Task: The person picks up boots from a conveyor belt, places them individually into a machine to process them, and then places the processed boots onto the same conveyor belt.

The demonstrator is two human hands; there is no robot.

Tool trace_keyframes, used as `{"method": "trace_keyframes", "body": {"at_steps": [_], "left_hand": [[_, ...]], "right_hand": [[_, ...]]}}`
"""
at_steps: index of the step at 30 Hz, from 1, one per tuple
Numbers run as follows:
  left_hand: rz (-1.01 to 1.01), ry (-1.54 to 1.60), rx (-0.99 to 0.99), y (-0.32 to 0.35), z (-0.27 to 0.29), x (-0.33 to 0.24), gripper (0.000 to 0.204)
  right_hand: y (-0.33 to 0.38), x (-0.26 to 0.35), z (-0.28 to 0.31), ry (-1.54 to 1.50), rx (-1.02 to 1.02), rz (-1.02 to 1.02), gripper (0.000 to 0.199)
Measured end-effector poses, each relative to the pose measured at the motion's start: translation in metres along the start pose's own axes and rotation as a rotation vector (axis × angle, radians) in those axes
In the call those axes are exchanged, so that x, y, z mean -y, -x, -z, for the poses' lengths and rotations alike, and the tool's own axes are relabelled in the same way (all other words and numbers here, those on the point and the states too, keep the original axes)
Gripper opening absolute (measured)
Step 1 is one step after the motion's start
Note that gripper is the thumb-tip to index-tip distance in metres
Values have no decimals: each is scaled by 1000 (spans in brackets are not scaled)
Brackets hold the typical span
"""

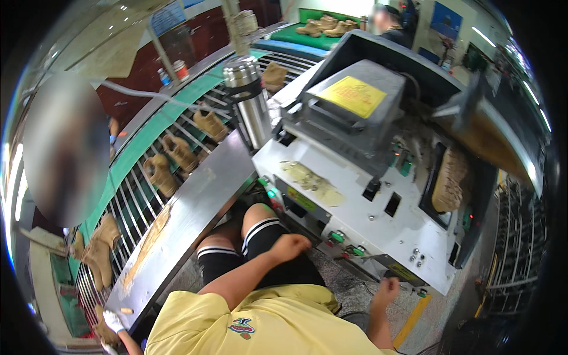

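My left hand (288, 246) is closed in a fist over my thigh, close to a green button (336, 236) on the front of a white machine panel (355, 207). My right hand (387, 290) is curled shut against the panel's lower edge, beside another green button (421, 292). Nothing shows in either hand. A tan boot sole (449, 180) sits in the machine's dark opening on the right. I wear a yellow shirt and black shorts.
A steel flask (248, 97) stands on the metal bench (195, 201) to my left. Several tan boots (177, 152) ride a barred conveyor (133, 201) beyond it. A co-worker's white-gloved hand (111, 322) is at the lower left. Another person (390, 23) stands at the back.
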State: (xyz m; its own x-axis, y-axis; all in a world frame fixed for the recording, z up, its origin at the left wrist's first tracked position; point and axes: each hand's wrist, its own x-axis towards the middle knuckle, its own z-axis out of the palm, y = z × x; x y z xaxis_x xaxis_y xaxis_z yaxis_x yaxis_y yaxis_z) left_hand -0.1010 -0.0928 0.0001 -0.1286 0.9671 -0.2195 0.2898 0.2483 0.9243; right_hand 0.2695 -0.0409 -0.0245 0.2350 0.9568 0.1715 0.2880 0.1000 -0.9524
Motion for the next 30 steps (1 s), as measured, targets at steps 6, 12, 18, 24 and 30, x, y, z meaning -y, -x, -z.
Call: {"method": "trace_keyframes", "body": {"at_steps": [6, 12, 18, 24, 30], "left_hand": [[186, -57, -800, 156, 154, 130, 21], [357, -15, -1403, 298, 236, 167, 23], [322, 31, -1660, 339, 251, 195, 25], [504, 30, -1776, 331, 252, 207, 25], [595, -65, -1759, 323, 251, 205, 24]], "right_hand": [[26, 125, -135, -67, 636, 666, 21], [-26, 200, -253, 7, 424, 863, 22], [-174, 245, -344, 432, 77, 684, 58], [-271, 240, -402, 779, 196, 91, 96], [-324, 230, -416, 950, 397, 63, 86]]}}
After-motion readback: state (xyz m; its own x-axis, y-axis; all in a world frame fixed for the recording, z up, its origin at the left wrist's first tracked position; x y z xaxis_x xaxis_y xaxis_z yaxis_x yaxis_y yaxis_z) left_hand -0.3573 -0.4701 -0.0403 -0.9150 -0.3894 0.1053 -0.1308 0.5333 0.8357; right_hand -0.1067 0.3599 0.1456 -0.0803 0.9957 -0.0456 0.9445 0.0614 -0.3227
